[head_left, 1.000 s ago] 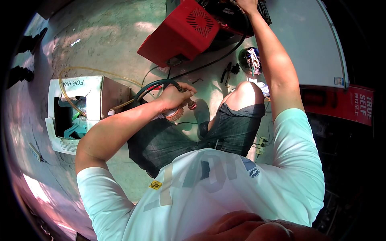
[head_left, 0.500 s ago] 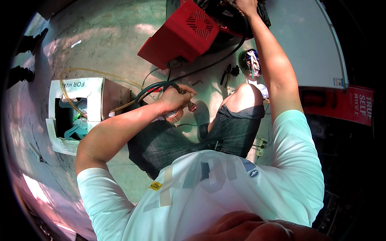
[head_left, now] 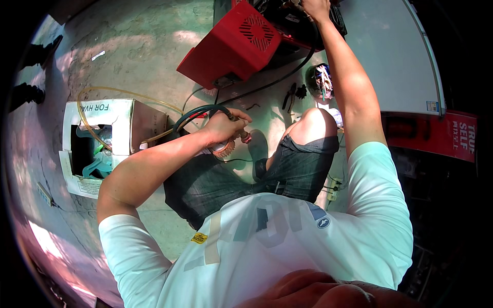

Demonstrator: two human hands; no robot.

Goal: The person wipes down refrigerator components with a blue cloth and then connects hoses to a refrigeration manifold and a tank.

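Note:
My left hand is closed around a brass-coloured valve fitting with a reddish end, just above my lap. A dark green hose loops to it, and a round gauge with a ribbed orange-brown rim hangs below the fingers. My right arm stretches far forward. At the top edge, my right hand is beside a metal fitting on the dark inner parts of a red-cased machine; its fingertips are partly cut off, so its grip is unclear. A black hose runs from there toward my left.
On the left stands a white cardboard box with a teal device inside and a yellowish hose. Pliers lie ahead of my knee, near a container of small items. A grey-white panel is at right; someone's feet are far left.
Almost nothing differs. The view has shifted very slightly, and both hands keep their places.

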